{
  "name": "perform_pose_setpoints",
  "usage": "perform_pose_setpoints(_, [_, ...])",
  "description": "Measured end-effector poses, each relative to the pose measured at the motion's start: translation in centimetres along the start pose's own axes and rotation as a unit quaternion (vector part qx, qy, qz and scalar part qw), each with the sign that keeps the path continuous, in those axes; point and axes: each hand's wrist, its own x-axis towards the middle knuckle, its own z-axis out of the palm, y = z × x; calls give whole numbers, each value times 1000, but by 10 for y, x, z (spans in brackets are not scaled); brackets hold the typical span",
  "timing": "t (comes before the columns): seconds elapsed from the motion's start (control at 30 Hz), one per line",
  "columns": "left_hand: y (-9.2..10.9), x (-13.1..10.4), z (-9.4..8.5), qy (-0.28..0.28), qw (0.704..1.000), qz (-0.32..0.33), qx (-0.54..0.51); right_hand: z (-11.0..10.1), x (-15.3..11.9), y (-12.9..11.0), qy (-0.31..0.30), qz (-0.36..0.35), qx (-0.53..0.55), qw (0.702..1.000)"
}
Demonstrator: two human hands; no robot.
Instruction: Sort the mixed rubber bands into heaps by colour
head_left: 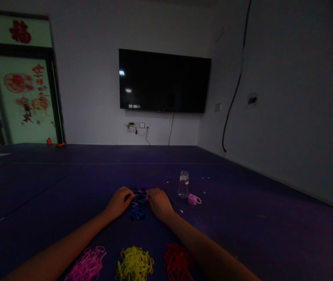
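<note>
A heap of dark blue elastic bands (138, 210), with a few pink-purple ones mixed in, lies on the dark purple tabletop between my hands. At its left edge, my left hand (120, 203) has thumb and fingers brought together in a pinch; a pale bit shows by the fingertips, too small to name. My right hand (159, 203) reaches over the heap's right side with fingers curled down into it, so whatever they grip is hidden. Closer to me are separate piles of pink bands (88, 263), yellow bands (135, 263) and red bands (178, 262).
Right of my hands stands a clear bottle (183, 187), with a pink looped cap (193, 199) beside it. Small white scraps (181, 211) dot the tabletop (242, 226). Orange items (60, 144) lie at the far left edge. A television (164, 82) hangs on the wall.
</note>
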Motion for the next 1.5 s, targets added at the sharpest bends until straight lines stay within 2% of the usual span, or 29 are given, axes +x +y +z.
perform_pose_setpoints(0.87, [-2,0,-6,36,998,-34,-37,-4,-2,-5,4,-14,-3,1000])
perform_pose_setpoints(1.17, [3,-2,-7,-40,998,-10,-50,-4,-1,-5,1,-12,-9,1000])
perform_pose_setpoints(1.5, [4,0,-8,-70,997,1,-15,-2,-1,-4,-3,-15,-4,1000])
